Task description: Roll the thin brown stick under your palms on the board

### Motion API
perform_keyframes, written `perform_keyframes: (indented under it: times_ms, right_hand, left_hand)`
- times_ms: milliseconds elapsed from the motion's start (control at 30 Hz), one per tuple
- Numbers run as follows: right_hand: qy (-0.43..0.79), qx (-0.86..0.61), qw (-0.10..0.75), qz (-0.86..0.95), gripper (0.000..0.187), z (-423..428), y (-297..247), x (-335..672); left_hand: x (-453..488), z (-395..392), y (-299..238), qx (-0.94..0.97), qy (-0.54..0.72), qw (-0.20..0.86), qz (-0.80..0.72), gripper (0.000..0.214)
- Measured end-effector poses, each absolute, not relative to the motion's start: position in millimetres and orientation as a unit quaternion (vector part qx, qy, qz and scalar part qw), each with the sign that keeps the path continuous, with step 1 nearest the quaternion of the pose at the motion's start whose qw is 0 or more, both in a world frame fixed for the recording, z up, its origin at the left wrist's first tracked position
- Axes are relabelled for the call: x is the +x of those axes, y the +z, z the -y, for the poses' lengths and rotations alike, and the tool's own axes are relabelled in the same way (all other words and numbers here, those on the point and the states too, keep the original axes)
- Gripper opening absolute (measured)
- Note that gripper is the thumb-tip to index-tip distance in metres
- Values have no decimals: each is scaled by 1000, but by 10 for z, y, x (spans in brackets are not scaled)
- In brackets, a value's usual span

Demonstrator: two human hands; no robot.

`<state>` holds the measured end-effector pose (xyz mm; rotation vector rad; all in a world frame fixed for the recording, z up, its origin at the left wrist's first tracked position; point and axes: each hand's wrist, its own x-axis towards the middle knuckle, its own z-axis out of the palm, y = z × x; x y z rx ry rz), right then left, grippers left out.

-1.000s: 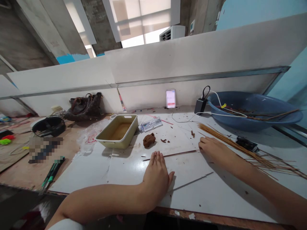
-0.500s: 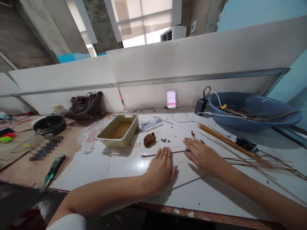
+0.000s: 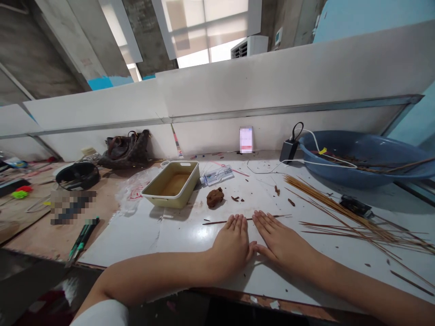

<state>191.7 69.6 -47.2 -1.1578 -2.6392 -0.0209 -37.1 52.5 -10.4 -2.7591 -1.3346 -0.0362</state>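
Note:
My left hand [image 3: 233, 244] and my right hand [image 3: 280, 240] lie flat side by side on the white tabletop [image 3: 190, 235], fingers stretched out, thumbs nearly touching. A thin brown-coated stick [image 3: 217, 222] lies crosswise under the fingertips of both hands. A lump of brown paste [image 3: 215, 197] sits just beyond the stick. To the right a spread of bare bamboo sticks [image 3: 343, 213] fans across the table.
A yellow tray [image 3: 171, 189] stands at the left of the lump, a plastic bottle [image 3: 217, 175] behind it. A blue basin [image 3: 367, 156] with sticks, a charger [image 3: 288, 150] and a phone [image 3: 246, 139] stand at the back wall. Bag [image 3: 125, 149], black object [image 3: 77, 175] and green tools [image 3: 83, 232] lie left.
My right hand has come left from the bamboo sticks to lie beside my left hand on the coated stick. The stick has shifted left with it.

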Motion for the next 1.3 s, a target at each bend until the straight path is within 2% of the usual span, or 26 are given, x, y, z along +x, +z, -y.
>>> perform_keyframes:
  times_ms: [233,433,633,867,1100,1300]
  right_hand:
    - [14,-407,99,908,84,-781,-339,1926]
    - [-12,-388,127,913,77,-681,-458,1967]
    - [10,-402,120,908,80,-868,-408,1950]
    - [-38,-393,138,908,80,-684,-542,1943]
    - [-2,-425,111,898,80,-853,-369,1926]
    - [-39,-407,126,904,80,-683,-478,1928]
  left_hand:
    - [-352,-534,5,-892,-3,37,451,75]
    - [-377,-411,-118,-897,-17,51,439,74]
    - [-362,-580,-21,-881,-20,31,472,72]
    - [-374,-412,-75,-893,-10,46,447,73]
    - [-349,-572,-8,-874,-20,38,485,73]
    - [-382,-396,-101,-887,-7,52,458,74]
